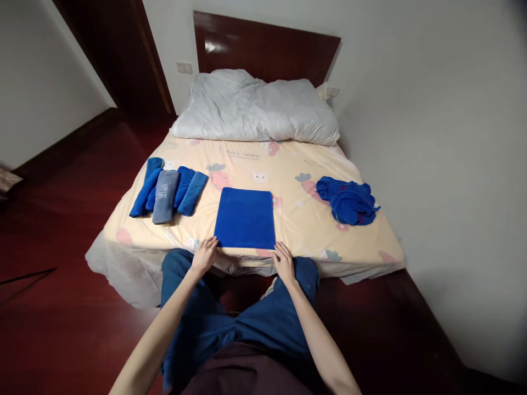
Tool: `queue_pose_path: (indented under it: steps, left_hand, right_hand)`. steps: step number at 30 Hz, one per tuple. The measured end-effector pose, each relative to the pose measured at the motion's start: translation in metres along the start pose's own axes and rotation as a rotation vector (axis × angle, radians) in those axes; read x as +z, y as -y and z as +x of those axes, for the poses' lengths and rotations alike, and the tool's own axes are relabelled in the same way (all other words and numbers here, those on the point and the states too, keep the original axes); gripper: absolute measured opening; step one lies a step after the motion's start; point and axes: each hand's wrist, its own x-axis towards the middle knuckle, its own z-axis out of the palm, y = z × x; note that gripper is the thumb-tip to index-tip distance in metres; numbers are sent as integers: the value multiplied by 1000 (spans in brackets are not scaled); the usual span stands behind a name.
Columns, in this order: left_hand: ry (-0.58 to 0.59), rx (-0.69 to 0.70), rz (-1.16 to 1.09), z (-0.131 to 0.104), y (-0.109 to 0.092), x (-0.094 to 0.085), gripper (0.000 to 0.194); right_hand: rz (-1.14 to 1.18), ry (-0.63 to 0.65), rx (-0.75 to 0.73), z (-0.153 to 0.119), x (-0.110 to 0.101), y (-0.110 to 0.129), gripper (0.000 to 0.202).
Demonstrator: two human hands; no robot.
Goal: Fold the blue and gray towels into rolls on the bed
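Observation:
A blue towel, folded into a flat, smooth rectangle, lies at the near edge of the bed. My left hand grips its near left corner, with the fingers on top. At the near right corner, my right hand pinches the same towel; the thumbs are mostly hidden. Left of the towel lie several rolled towels side by side, most of them blue, with a grey-blue rolled towel bearing white lettering in front. A crumpled heap of blue cloth rests to the right, apart from both hands.
The bed has a pale yellow sheet printed with carrots and rabbits. A bunched white quilt lies against the dark wooden headboard. A wall runs along the right side. My legs are against the bed's near edge, over a dark red floor.

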Motion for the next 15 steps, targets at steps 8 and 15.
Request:
queue_pose_path:
  steps: [8, 15]
  left_hand:
    - [78, 156, 12, 27, -2, -4, 51]
    - [-29, -88, -199, 38, 0, 4, 55]
  right_hand:
    - [66, 86, -101, 25, 8, -5, 48]
    - [57, 17, -6, 42, 20, -4, 58]
